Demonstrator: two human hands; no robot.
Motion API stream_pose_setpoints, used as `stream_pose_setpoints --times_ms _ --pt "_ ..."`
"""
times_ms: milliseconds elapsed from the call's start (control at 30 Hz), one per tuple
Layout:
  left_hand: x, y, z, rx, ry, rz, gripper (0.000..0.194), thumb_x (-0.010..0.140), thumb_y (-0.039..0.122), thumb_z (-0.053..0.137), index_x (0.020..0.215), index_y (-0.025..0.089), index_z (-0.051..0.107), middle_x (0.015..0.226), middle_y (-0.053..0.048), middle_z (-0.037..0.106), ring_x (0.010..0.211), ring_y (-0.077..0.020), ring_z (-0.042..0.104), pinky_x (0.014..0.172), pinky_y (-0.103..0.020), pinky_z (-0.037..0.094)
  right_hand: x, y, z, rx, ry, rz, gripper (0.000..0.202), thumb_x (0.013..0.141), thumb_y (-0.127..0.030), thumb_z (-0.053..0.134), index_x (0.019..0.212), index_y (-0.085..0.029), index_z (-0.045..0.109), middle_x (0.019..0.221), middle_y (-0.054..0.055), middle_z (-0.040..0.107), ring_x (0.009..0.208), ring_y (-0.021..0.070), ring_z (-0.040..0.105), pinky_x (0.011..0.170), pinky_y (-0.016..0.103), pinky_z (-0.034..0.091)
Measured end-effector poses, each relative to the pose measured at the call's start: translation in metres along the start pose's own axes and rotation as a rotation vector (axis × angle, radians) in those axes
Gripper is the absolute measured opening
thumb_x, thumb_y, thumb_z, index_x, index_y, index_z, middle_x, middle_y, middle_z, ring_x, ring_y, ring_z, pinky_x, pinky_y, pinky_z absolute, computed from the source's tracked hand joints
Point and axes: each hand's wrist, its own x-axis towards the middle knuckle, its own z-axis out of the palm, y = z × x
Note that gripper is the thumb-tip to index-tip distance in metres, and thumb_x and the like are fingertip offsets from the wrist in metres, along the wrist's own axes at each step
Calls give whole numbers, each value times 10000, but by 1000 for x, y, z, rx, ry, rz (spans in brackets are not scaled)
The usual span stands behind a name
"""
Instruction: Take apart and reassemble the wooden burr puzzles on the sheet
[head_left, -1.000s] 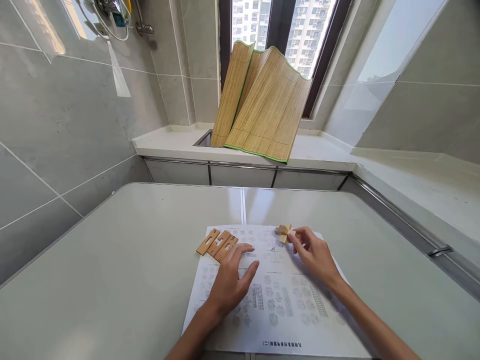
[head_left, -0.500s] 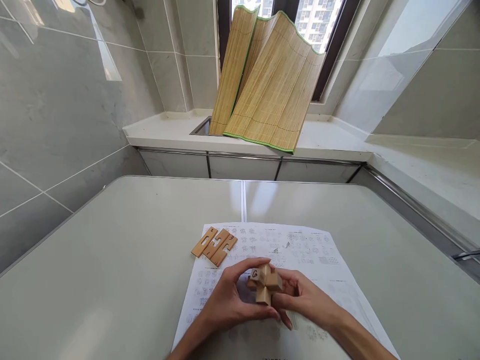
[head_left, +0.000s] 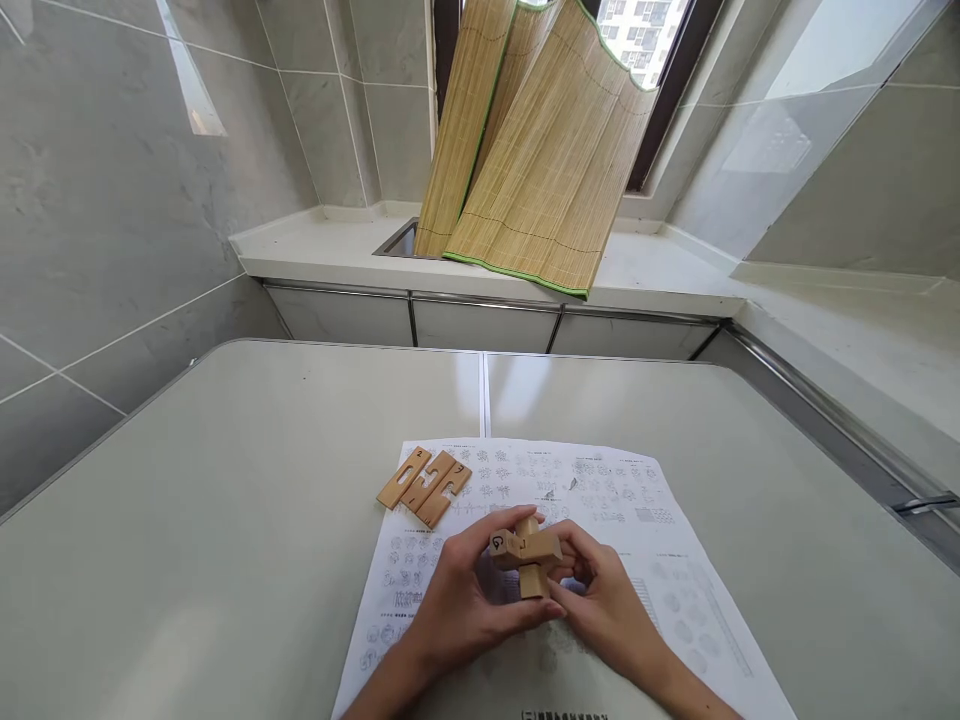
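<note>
A wooden burr puzzle (head_left: 534,548), made of crossed blocks with a "G"-like mark on one end, is held above the printed sheet. My left hand (head_left: 472,590) grips it between the fingers on top and the thumb below. On its right side my right hand (head_left: 596,590) has thumb and fingers closed on the blocks. Some of the right fingers are hidden behind the puzzle. Flat wooden pieces with cut-outs, one slotted piece (head_left: 404,478) and two notched pieces (head_left: 444,494) beside it, lie at the sheet's upper left.
The large printed sheet (head_left: 675,620), with rows of small diagrams, lies on a pale table (head_left: 225,520). Beyond the table's far edge is a white ledge (head_left: 315,255). A bamboo mat (head_left: 547,160) leans there against the window.
The burr puzzle has turned a little in my hands and its blocks show at another angle. My right fingers have shifted on it. The whole view has tilted slightly down.
</note>
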Motion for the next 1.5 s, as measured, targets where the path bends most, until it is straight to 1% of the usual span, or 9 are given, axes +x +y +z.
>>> stream_pose_setpoints --times_ms 267,333,433,600,867,1033,1133,1267,1500 --pt "0 0 5 -49 -64 -80 771 682 322 944 1390 246 650 1366 -86 713 1270 -324 651 1139 -416 483 -4 11 0 39 58 -25 440 828 -223 739 1188 -274 492 792 -40 715 590 129 598 594 246 484" --pt "0 -1 3 -59 -93 -73 748 785 382 870 1464 235 592 1445 -98 662 1338 -335 602 1186 -447 433 -4 10 -1 5 38 -45 448 846 -243 739 1235 -270 518 797 -32 711 608 133 595 603 253 489" --pt "-1 -1 0 -50 -104 -76 587 1012 471 582 1538 218 515 1536 -102 582 1423 -325 527 1234 -490 359 -3 5 -3 18 0 -45 499 857 -299 779 1293 -272 538 845 -10 718 675 148 611 652 271 516" --pt "2 -3 -4 -20 -87 -64 537 1058 507 470 1517 240 546 1538 -86 582 1425 -319 529 1231 -495 362 -3 2 -7 169 -119 4 757 782 -311 884 1420 -292 477 1085 54 731 817 190 652 802 357 555" --pt "4 -1 -7 -57 -101 -26 474 1067 481 467 1465 266 607 1540 -59 583 1410 -298 546 1216 -447 387 -1 -6 -10 137 -186 -11 613 860 -254 781 1395 -300 487 1138 56 699 890 195 642 859 372 540" --pt "6 4 -13 -22 94 -93 519 1044 580 450 1259 196 726 1266 -100 754 1237 -305 644 1142 -447 441 2 -7 -16 6 -135 -25 620 840 -225 761 1370 -301 449 1109 37 673 808 171 618 838 369 551" --pt "8 6 -15 -125 176 -174 586 1042 636 384 992 164 728 1037 -106 777 974 -255 710 970 -391 540 6 -3 -20 -250 -12 -126 585 825 -202 743 1337 -294 475 1133 49 659 929 222 622 907 419 535" --pt "9 5 -11 -343 116 -251 552 1013 690 399 1043 177 599 782 -24 677 570 -153 593 584 -290 533 9 3 -23 -491 27 -200 549 804 -154 699 1306 -280 516 1125 62 618 1037 272 599 934 453 526" --pt "4 5 -5 -408 -68 -278 531 1045 660 326 1157 203 573 763 1 637 539 -132 550 561 -258 500 6 -4 -24 -479 9 -241 506 846 -296 758 1309 -288 554 1175 86 594 1084 298 577 927 441 518"
